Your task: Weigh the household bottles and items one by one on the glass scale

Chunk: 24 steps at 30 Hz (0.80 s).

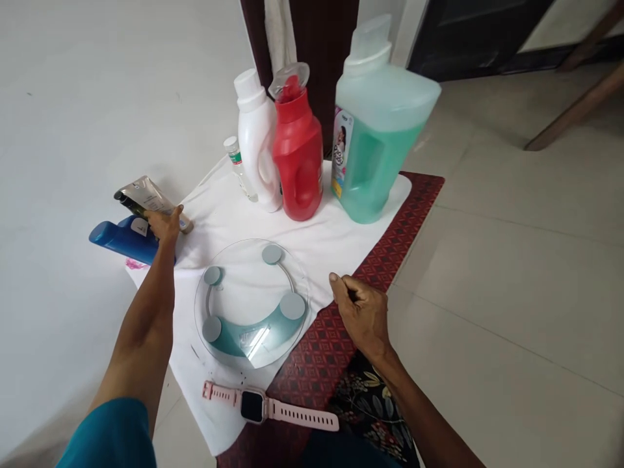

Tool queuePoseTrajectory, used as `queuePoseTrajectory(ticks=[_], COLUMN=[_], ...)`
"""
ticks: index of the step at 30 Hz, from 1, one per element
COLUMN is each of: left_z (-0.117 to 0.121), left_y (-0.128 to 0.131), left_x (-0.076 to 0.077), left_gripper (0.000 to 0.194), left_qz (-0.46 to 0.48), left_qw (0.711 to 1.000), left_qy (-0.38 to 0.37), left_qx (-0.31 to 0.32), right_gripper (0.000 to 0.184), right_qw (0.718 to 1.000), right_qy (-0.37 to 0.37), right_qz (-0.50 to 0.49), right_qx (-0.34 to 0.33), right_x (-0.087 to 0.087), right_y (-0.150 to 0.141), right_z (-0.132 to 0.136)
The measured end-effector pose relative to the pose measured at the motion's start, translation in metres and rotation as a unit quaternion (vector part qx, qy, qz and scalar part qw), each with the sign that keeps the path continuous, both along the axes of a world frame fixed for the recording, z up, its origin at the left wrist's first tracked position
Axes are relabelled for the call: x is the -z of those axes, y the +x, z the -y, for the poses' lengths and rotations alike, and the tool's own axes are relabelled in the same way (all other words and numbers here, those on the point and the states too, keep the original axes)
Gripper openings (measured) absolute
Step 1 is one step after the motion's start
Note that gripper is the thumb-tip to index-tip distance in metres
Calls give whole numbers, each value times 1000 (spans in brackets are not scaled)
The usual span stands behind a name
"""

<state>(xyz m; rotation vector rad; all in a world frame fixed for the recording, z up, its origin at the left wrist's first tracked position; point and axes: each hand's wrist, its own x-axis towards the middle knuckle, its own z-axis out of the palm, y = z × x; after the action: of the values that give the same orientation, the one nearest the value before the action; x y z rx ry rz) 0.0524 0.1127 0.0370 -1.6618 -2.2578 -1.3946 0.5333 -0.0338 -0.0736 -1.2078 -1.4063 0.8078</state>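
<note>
At the table's left end, my left hand (166,224) reaches in among a few toiletries. Its fingers curl over a slim dark bottle (130,204), mostly hidden by the hand. The thumb lies by a silver-beige squeeze tube (150,194), and a blue bottle (119,240) lies on the near side. Over the table's front edge, my right hand (363,312) is curled into a loose fist with nothing visible in it. Between the hands, a round glass bathroom scale (258,331) rests on the white cloth (195,377).
Along the back stand a small clear bottle (240,170), a white jug (256,130), a red detergent bottle (298,156) and a large jug of green liquid (377,149). A pink-strapped smartwatch (253,404) lies near the front. A white wall (97,97) borders the left.
</note>
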Motion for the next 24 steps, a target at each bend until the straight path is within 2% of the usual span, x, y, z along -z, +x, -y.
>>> queuePoseTrajectory(ticks=[2,3,6,9,11,13,16,20,22,24], left_z=[4,7,16,19,11,-7,-51,-110,-130,-139], left_y=[2,5,20,50,76,102,136,163,169,171], left_x=[-4,-7,-13,-16,-17,-17,-21,-28,-30,-29], left_gripper=[111,109,100,107,108,104,90,80,70,55], left_qz=[34,47,56,9,-45,-61,39,174,191,180], left_qw=[991,984,978,980,987,995,997,979,972,971], left_qy=[6,5,25,69,71,56,30,26,21,24], left_qx=[-131,-174,-197,-189,-139,-52,63,107,133,156], right_gripper=[59,58,58,57,57,57,57,56,56,56], right_qw=[1000,1000,1000,1000,1000,999,999,999,999,999], right_qy=[5,8,15,17,21,26,28,31,33,36], right_qz=[-3,-6,-16,-19,-19,-18,-14,-8,-8,-9], right_qx=[-1,-2,-3,-4,-7,-9,-7,-1,2,2], right_x=[0,-1,0,1,2,3,4,5,5,4], right_y=[0,0,0,0,0,0,0,0,0,0], right_z=[0,0,-1,-2,-2,-2,-1,-1,-2,-2])
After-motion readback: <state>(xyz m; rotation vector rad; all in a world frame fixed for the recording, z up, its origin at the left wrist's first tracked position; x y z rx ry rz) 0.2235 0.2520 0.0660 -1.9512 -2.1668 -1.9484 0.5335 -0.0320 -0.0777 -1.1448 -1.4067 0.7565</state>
